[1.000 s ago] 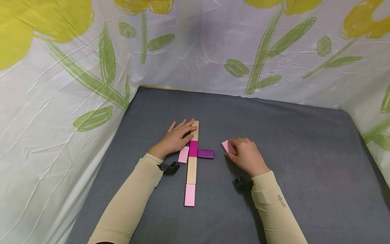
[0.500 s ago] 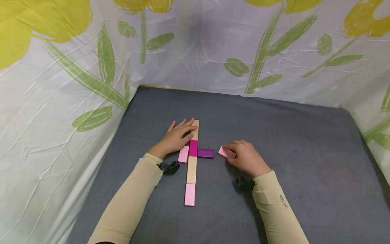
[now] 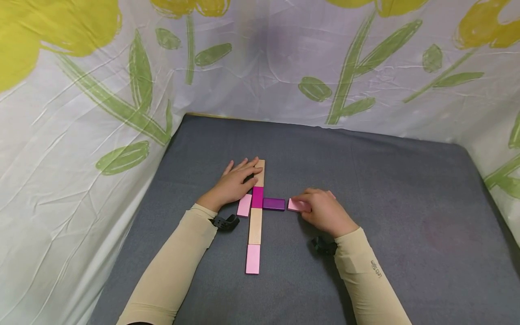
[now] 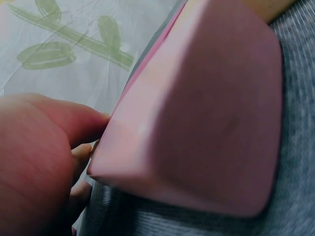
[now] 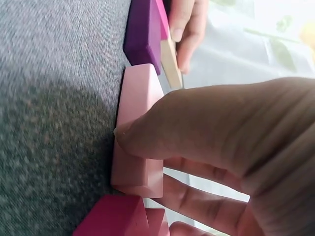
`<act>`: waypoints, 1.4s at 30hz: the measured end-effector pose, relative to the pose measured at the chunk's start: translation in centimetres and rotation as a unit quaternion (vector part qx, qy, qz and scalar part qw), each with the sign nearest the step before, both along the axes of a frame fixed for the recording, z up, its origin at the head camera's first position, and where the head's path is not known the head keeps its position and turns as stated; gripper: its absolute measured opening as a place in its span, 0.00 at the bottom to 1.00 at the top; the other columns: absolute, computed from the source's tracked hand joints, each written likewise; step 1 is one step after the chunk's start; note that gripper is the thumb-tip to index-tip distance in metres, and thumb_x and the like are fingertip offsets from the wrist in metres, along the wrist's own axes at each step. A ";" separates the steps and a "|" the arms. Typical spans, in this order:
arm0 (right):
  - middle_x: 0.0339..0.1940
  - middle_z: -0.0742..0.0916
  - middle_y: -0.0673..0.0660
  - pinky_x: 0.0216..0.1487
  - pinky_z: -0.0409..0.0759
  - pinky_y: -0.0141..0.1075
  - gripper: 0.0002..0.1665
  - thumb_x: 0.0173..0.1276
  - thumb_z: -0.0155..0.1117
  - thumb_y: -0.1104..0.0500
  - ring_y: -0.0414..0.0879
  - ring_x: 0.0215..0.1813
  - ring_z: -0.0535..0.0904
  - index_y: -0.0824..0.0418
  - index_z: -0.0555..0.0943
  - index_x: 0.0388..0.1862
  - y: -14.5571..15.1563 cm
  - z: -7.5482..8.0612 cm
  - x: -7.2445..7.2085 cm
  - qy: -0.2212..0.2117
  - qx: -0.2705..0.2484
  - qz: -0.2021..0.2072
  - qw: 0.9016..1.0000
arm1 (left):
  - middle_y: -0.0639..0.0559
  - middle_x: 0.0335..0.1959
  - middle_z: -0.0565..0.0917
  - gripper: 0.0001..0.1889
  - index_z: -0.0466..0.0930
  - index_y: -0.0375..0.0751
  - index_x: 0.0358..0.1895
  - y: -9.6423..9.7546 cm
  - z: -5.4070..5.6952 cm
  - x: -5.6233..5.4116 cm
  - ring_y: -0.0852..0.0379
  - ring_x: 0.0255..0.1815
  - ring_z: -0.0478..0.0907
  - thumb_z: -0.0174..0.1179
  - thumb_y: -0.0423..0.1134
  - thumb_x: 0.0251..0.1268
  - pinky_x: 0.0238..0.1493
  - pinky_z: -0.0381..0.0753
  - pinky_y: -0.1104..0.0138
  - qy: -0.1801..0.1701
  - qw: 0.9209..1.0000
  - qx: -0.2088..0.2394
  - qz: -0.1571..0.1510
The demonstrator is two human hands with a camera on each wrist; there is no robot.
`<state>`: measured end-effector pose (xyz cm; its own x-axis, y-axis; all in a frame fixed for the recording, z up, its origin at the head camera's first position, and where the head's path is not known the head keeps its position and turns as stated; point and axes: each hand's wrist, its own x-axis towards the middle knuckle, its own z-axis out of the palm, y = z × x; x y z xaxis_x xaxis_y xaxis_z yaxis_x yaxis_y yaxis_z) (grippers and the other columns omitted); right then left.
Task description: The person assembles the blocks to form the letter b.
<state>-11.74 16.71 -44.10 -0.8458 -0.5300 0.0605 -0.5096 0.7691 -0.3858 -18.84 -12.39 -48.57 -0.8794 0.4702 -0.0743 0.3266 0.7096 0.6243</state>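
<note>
My right hand (image 3: 327, 212) pinches a pink block (image 3: 296, 205) between thumb and fingers, low over the cloth. The block's left end is close to a purple block (image 3: 274, 204), roughly in line with it. My left hand (image 3: 232, 185) lies with fingers spread, its fingertips on the upper plain wooden block (image 3: 261, 178). Below that a magenta block (image 3: 257, 197), another wooden block (image 3: 255, 226) and a pink block (image 3: 253, 259) continue the column. A tilted pink block (image 3: 244, 206) sits by my left wrist and looms large in the left wrist view.
In the right wrist view, a dark magenta block (image 5: 115, 216) and a smaller-looking reddish block (image 5: 156, 221) sit beneath my right hand, mostly hidden in the head view. A grey cloth (image 3: 386, 271) covers the table. A flower-patterned white curtain (image 3: 260, 90) stands behind.
My right hand has turned the pink block from slanted to nearly level and brought it left, closer to the purple block. The left hand stays in place.
</note>
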 end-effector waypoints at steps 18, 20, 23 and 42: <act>0.46 0.91 0.59 0.56 0.85 0.52 0.21 0.61 0.71 0.73 0.55 0.50 0.88 0.64 0.90 0.54 -0.7 -0.2 -0.1 0.001 -0.004 0.019 1.000 | 0.57 0.87 0.54 0.25 0.70 0.49 0.79 0.0 0.1 -0.1 0.48 0.88 0.46 0.49 0.47 0.86 0.84 0.26 0.46 0.003 1.000 0.004 -0.001; 0.45 0.90 0.59 0.55 0.86 0.52 0.21 0.61 0.70 0.73 0.54 0.49 0.88 0.64 0.90 0.54 -0.7 -0.3 -0.1 0.008 -0.006 0.023 1.000 | 0.57 0.87 0.54 0.25 0.70 0.49 0.79 0.0 0.0 -0.1 0.49 0.88 0.46 0.49 0.47 0.85 0.84 0.26 0.46 0.004 1.000 0.003 -0.001; 0.44 0.90 0.59 0.54 0.86 0.51 0.21 0.62 0.70 0.73 0.54 0.48 0.88 0.64 0.90 0.54 -0.6 -0.4 -0.1 0.012 -0.007 0.025 1.000 | 0.58 0.86 0.54 0.25 0.70 0.49 0.79 0.0 0.0 -0.1 0.49 0.88 0.46 0.50 0.47 0.85 0.84 0.26 0.46 0.002 1.000 0.004 -0.001; 0.56 0.89 0.64 0.61 0.78 0.62 0.25 0.69 0.72 0.61 0.62 0.57 0.85 0.67 0.84 0.64 1.5 1.2 -0.2 -0.019 0.016 -0.043 0.999 | 0.58 0.87 0.53 0.25 0.70 0.50 0.79 0.0 -0.1 -0.1 0.50 0.88 0.45 0.49 0.48 0.86 0.84 0.26 0.46 0.002 1.000 0.000 -0.001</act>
<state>-11.92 18.26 -42.93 -0.8897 -0.4564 0.0116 -0.4266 0.8219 -0.3775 -18.93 -12.41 -48.68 -0.8788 0.4720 -0.0705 0.3309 0.7090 0.6228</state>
